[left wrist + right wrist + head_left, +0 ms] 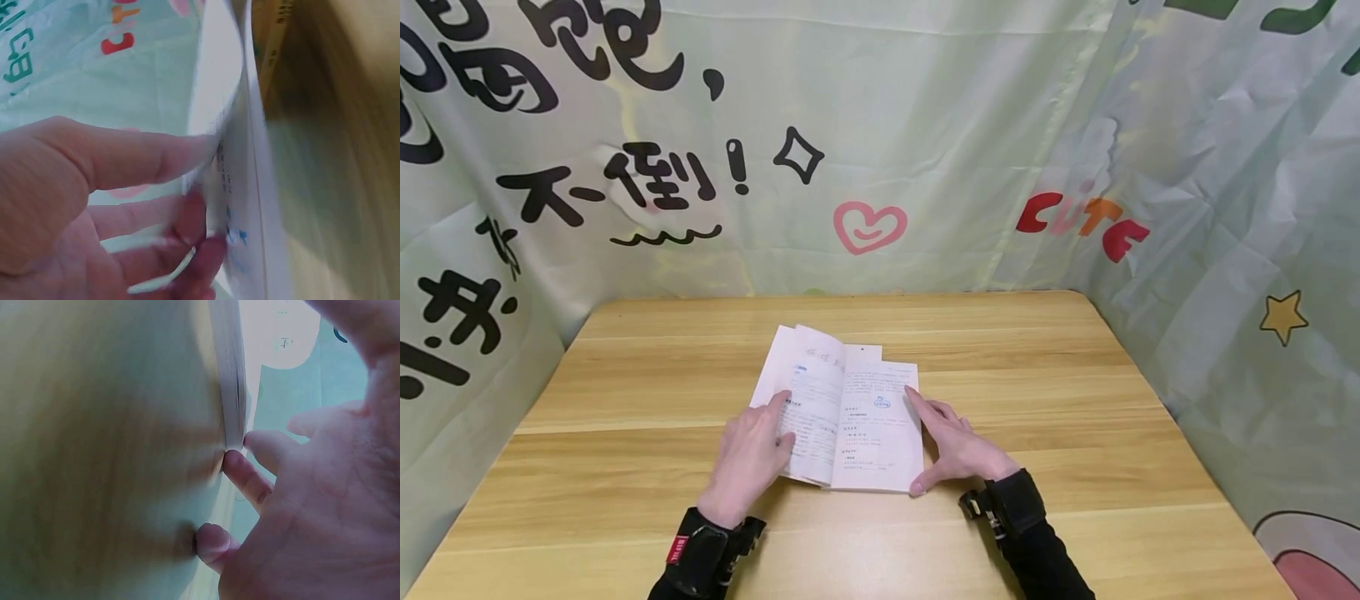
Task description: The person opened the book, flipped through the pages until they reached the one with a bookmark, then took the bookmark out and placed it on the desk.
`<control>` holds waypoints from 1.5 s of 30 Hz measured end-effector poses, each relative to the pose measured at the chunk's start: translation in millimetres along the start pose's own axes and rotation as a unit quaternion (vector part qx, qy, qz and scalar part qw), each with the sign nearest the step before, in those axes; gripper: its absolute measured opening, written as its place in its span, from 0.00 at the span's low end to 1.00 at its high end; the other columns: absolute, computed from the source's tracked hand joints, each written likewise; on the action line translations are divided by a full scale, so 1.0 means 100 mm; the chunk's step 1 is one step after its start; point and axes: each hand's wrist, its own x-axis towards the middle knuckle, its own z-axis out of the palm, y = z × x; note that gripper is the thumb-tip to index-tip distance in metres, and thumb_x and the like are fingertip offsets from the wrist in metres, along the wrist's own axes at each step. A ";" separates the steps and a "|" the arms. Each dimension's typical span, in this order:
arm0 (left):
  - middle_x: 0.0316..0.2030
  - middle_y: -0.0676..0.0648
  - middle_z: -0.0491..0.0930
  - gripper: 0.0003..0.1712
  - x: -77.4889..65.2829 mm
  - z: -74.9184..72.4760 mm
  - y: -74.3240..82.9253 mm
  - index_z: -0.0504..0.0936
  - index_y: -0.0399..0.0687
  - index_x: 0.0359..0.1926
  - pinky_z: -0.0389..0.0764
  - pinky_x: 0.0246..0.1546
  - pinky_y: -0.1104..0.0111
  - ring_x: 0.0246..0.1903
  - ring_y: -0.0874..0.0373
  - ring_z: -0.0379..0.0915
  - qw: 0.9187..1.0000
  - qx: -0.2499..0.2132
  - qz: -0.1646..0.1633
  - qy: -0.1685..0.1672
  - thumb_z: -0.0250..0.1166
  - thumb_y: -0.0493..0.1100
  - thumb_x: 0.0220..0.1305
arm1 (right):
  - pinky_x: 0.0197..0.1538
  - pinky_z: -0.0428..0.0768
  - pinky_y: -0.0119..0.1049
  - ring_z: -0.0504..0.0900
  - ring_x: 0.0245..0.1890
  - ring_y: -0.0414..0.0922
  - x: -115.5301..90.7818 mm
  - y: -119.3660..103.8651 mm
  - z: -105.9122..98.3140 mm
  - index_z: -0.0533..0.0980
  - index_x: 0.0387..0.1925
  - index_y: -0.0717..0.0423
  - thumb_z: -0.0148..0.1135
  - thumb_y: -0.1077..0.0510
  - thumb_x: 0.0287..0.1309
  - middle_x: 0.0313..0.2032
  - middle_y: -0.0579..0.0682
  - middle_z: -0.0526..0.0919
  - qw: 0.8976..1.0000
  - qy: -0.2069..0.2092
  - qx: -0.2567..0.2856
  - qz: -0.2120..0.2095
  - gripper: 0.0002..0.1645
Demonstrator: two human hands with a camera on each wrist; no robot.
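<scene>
An open paperback book (880, 450) with printed text and blue marks lies on the wooden table. At its left side, my left hand (747, 457) pinches a lifted page (816, 408) between thumb and fingers. That page (215, 69) stands curved in the left wrist view, where some of the fingers are blurred. My right hand (958, 448) rests along the book's right edge, its fingers spread, the index near the upper right and the thumb at the lower corner. In the right wrist view, fingertips (237, 464) touch the book's edge (232, 381) and the tabletop.
The wooden table (1037, 367) extends around the book on all sides. A pale printed curtain (955, 167) with lettering, a pink heart and a star hangs behind and beside it. Each wrist wears a black strap (1015, 504) with a small device.
</scene>
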 end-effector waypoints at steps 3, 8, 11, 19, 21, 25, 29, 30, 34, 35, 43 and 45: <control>0.54 0.29 0.71 0.38 0.00 0.06 -0.01 0.73 0.35 0.61 0.70 0.50 0.43 0.53 0.35 0.64 0.999 0.038 0.030 0.023 0.72 0.37 0.45 | 0.61 0.49 0.74 0.47 0.69 0.56 0.00 0.00 0.00 0.38 0.76 0.49 0.80 0.37 0.17 0.73 0.55 0.52 1.000 -0.001 0.001 0.003 0.86; 0.71 0.35 0.53 0.39 0.02 0.18 0.03 0.71 0.36 0.63 0.51 0.65 0.40 0.69 0.40 0.45 0.990 0.008 0.140 -0.016 0.65 0.22 0.46 | 0.62 0.49 0.72 0.48 0.69 0.56 0.00 -0.02 0.00 0.38 0.76 0.49 0.80 0.38 0.17 0.73 0.54 0.50 1.000 0.001 0.001 0.007 0.86; 0.68 0.39 0.61 0.35 0.00 0.25 0.08 0.74 0.37 0.61 0.52 0.63 0.38 0.67 0.43 0.52 0.979 -0.017 0.191 -0.068 0.59 0.19 0.48 | 0.63 0.51 0.70 0.49 0.69 0.56 0.00 -0.02 0.00 0.38 0.76 0.50 0.80 0.38 0.17 0.73 0.54 0.50 1.000 0.005 -0.003 0.007 0.86; 0.66 0.41 0.66 0.35 -0.08 0.38 0.19 0.75 0.46 0.61 0.43 0.57 0.26 0.69 0.42 0.48 0.975 0.026 0.190 -0.114 0.67 0.56 0.54 | 0.62 0.52 0.71 0.50 0.68 0.57 0.01 -0.02 0.01 0.38 0.76 0.50 0.80 0.39 0.17 0.74 0.53 0.47 1.000 0.011 0.000 0.004 0.86; 0.67 0.40 0.65 0.44 -0.09 0.39 0.21 0.74 0.47 0.62 0.41 0.56 0.26 0.69 0.39 0.46 0.975 0.037 0.187 -0.116 0.70 0.63 0.46 | 0.61 0.51 0.72 0.50 0.68 0.57 0.02 -0.02 0.00 0.39 0.76 0.50 0.80 0.39 0.17 0.75 0.52 0.45 1.000 0.012 0.003 0.003 0.86; 0.66 0.41 0.66 0.50 -0.09 0.41 0.23 0.73 0.48 0.63 0.43 0.56 0.26 0.68 0.38 0.48 0.977 0.057 0.179 -0.103 0.73 0.64 0.36 | 0.60 0.51 0.74 0.50 0.68 0.58 0.02 -0.01 0.00 0.39 0.76 0.50 0.80 0.37 0.18 0.75 0.53 0.43 1.000 0.013 0.007 0.000 0.86; 0.65 0.44 0.69 0.52 -0.09 0.40 0.22 0.74 0.49 0.62 0.44 0.56 0.26 0.67 0.39 0.51 0.979 0.060 0.168 -0.097 0.74 0.64 0.34 | 0.60 0.51 0.74 0.49 0.68 0.59 0.02 0.00 0.01 0.38 0.76 0.50 0.79 0.37 0.19 0.75 0.55 0.42 1.000 0.015 0.008 -0.004 0.85; 0.65 0.45 0.69 0.52 -0.08 0.40 0.22 0.74 0.49 0.62 0.45 0.57 0.26 0.67 0.40 0.51 0.980 0.058 0.166 -0.098 0.74 0.64 0.33 | 0.60 0.51 0.74 0.49 0.68 0.59 0.02 0.00 0.00 0.38 0.76 0.50 0.79 0.36 0.20 0.75 0.55 0.41 1.000 0.016 0.009 -0.005 0.85; 0.64 0.45 0.71 0.52 -0.07 0.38 0.22 0.74 0.49 0.62 0.45 0.56 0.26 0.67 0.40 0.52 0.981 0.041 0.159 -0.100 0.75 0.63 0.32 | 0.60 0.51 0.74 0.49 0.68 0.60 0.02 0.02 -0.01 0.37 0.76 0.50 0.79 0.36 0.21 0.75 0.55 0.41 1.000 0.015 0.018 -0.007 0.85; 0.63 0.45 0.71 0.52 -0.07 0.37 0.22 0.74 0.49 0.62 0.45 0.56 0.26 0.67 0.40 0.52 0.982 0.037 0.158 -0.099 0.75 0.63 0.32 | 0.60 0.50 0.74 0.49 0.68 0.60 0.02 0.02 -0.01 0.37 0.76 0.51 0.79 0.36 0.21 0.75 0.55 0.42 1.000 0.015 0.021 -0.008 0.84; 0.60 0.45 0.74 0.51 -0.06 0.33 0.23 0.75 0.48 0.61 0.46 0.55 0.26 0.65 0.38 0.57 0.983 0.014 0.161 -0.087 0.78 0.58 0.31 | 0.60 0.50 0.75 0.49 0.68 0.59 0.02 0.03 -0.04 0.36 0.76 0.50 0.78 0.35 0.23 0.75 0.55 0.44 1.000 0.011 0.028 -0.002 0.84; 0.60 0.45 0.75 0.50 -0.07 0.33 0.22 0.75 0.48 0.61 0.46 0.56 0.26 0.64 0.38 0.57 0.983 0.014 0.160 -0.088 0.78 0.58 0.31 | 0.60 0.51 0.74 0.49 0.69 0.59 0.02 0.05 -0.04 0.36 0.76 0.49 0.78 0.34 0.22 0.74 0.55 0.45 1.000 0.009 0.027 0.002 0.85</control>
